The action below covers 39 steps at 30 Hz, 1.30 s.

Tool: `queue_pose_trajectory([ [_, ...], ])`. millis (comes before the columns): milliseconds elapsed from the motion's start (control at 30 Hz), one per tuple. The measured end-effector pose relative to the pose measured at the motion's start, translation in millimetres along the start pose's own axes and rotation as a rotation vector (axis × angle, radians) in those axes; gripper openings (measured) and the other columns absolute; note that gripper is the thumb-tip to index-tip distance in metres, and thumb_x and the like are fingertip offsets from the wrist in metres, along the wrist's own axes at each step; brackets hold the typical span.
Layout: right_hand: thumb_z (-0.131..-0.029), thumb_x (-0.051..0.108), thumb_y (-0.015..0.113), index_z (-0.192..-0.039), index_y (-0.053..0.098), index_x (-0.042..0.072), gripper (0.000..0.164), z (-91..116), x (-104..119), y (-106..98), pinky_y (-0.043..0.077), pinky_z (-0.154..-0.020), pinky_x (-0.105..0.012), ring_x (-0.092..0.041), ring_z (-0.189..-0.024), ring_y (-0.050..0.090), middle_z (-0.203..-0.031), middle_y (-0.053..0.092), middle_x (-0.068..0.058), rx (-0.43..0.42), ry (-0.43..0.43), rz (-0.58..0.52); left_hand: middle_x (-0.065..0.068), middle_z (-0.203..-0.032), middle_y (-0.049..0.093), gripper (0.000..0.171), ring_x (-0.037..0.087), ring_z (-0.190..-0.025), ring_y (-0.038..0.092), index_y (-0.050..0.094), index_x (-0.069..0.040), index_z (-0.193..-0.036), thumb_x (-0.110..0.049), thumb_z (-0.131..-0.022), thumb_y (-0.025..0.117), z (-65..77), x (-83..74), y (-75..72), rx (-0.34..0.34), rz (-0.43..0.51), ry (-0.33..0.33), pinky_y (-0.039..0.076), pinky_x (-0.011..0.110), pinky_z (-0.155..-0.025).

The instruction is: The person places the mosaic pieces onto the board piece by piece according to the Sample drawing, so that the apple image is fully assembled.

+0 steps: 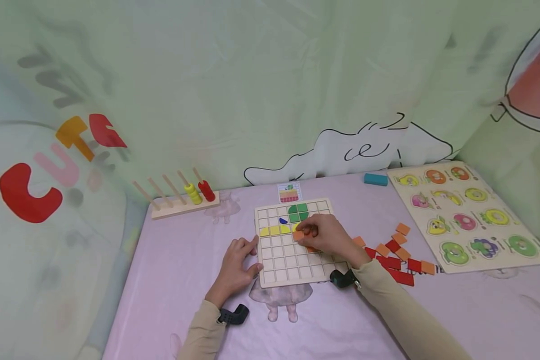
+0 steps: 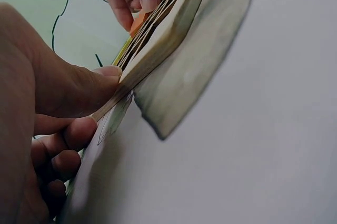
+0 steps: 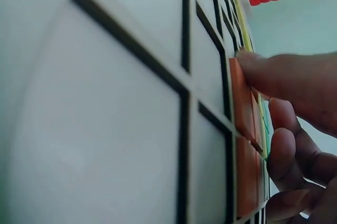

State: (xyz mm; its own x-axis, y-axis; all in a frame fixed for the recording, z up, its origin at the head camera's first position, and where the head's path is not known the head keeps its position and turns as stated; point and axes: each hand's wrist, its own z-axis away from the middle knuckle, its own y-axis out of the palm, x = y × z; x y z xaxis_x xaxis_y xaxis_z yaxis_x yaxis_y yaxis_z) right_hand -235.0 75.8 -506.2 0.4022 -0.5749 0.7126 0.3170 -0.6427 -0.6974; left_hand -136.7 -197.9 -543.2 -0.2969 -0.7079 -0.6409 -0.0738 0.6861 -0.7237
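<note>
On the table lies a wooden grid board (image 1: 281,262) with a row of yellow tiles (image 1: 274,230), green curved tiles (image 1: 298,213) and a small blue piece (image 1: 283,220). My right hand (image 1: 326,234) pinches an orange square tile (image 1: 298,235) by its edge, low over the grid below the yellow row. Beside it, a second orange tile (image 3: 247,176) sits in the grid, partly covered by the hand in the head view. At the board's left edge, my left hand (image 1: 235,265) touches the wood with thumb (image 2: 108,74) and forefinger, the other fingers loosely bent.
Loose red and orange tiles (image 1: 400,277) lie scattered right of the board. Behind it is a small pattern card (image 1: 289,192). A peg stand (image 1: 184,208) with yellow and red beads stands back left. A fruit puzzle board (image 1: 470,220) and a teal block (image 1: 375,179) are at right.
</note>
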Motion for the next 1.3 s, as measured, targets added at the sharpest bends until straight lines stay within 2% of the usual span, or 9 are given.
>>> queue_pose_trajectory([
  [433, -0.084, 0.014, 0.088, -0.098, 0.083, 0.007, 0.016, 1.3, 0.1, -1.3, 0.04, -0.06, -0.024, -0.011, -0.065, 0.051, -0.073, 0.066, 0.004, 0.004, 0.041, 0.038, 0.002, -0.094, 0.057, 0.071, 0.013, -0.091, 0.04, 0.059, 0.005, -0.147, -0.004, -0.079, 0.08, 1.6, -2.9, -0.3, 0.0, -0.017, 0.009, 0.035, 0.03, -0.083],
  [567, -0.084, 0.014, 0.088, -0.097, 0.084, 0.008, 0.015, 1.1, 0.7, -0.6, 0.041, -0.06, -0.024, -0.01, -0.065, 0.052, -0.074, 0.068, 0.005, -0.004, 0.038, 0.054, 0.002, -0.094, 0.057, 0.071, 0.013, -0.091, 0.04, 0.059, 0.005, -0.147, -0.004, -0.079, 0.08, 1.4, -2.5, 0.1, 0.0, -0.018, 0.011, 0.035, 0.03, -0.083],
  [700, -0.084, 0.014, 0.088, -0.099, 0.083, 0.006, 0.018, 3.8, 0.4, -5.6, 0.043, -0.062, -0.025, -0.012, -0.067, 0.053, -0.077, 0.068, 0.003, -0.003, 0.032, 0.022, 0.002, -0.094, 0.057, 0.071, 0.013, -0.091, 0.041, 0.059, 0.005, -0.146, -0.004, -0.079, 0.08, 0.6, -1.6, 1.4, -0.002, -0.016, 0.015, 0.035, 0.03, -0.083],
  [833, -0.086, 0.017, 0.087, -0.1, 0.082, 0.007, 0.018, 11.6, -7.3, -20.2, 0.044, -0.065, -0.026, -0.015, -0.073, 0.054, -0.079, 0.066, 0.001, -0.039, 0.08, 0.019, 0.002, -0.094, 0.057, 0.072, 0.013, -0.092, 0.041, 0.059, 0.006, -0.146, -0.004, -0.079, 0.081, -0.5, -0.2, 3.0, -0.008, -0.012, 0.027, 0.035, 0.029, -0.083],
  [1033, -0.09, 0.017, 0.083, -0.108, 0.08, 0.005, 0.022, 35.2, -28.7, -56.6, 0.047, -0.067, -0.029, -0.021, -0.08, 0.057, -0.088, 0.07, -0.005, -0.088, 0.205, 0.085, 0.001, -0.094, 0.057, 0.072, 0.012, -0.091, 0.041, 0.059, 0.006, -0.146, -0.004, -0.078, 0.081, -0.7, 1.7, 3.4, -0.018, -0.022, 0.051, 0.035, 0.029, -0.081],
  [1167, -0.09, 0.022, 0.083, -0.117, 0.077, 0.003, 0.034, 51.4, -40.3, -76.8, 0.051, -0.068, -0.031, -0.023, -0.085, 0.059, -0.098, 0.07, -0.009, -0.019, 0.295, 0.107, 0.001, -0.095, 0.057, 0.073, 0.013, -0.092, 0.041, 0.058, 0.004, -0.147, -0.005, -0.079, 0.08, -0.1, 2.2, 2.3, -0.002, -0.022, 0.022, 0.035, 0.029, -0.083],
  [1300, -0.087, 0.028, 0.087, -0.119, 0.075, 0.003, 0.042, 59.9, -48.3, -84.5, 0.052, -0.07, -0.032, -0.024, -0.089, 0.059, -0.102, 0.069, -0.011, 0.05, 0.343, 0.121, 0.0, -0.095, 0.057, 0.073, 0.013, -0.093, 0.041, 0.058, 0.003, -0.149, -0.007, -0.08, 0.08, 0.1, 2.4, 1.7, 0.012, -0.022, 0.0, 0.035, 0.03, -0.084],
])
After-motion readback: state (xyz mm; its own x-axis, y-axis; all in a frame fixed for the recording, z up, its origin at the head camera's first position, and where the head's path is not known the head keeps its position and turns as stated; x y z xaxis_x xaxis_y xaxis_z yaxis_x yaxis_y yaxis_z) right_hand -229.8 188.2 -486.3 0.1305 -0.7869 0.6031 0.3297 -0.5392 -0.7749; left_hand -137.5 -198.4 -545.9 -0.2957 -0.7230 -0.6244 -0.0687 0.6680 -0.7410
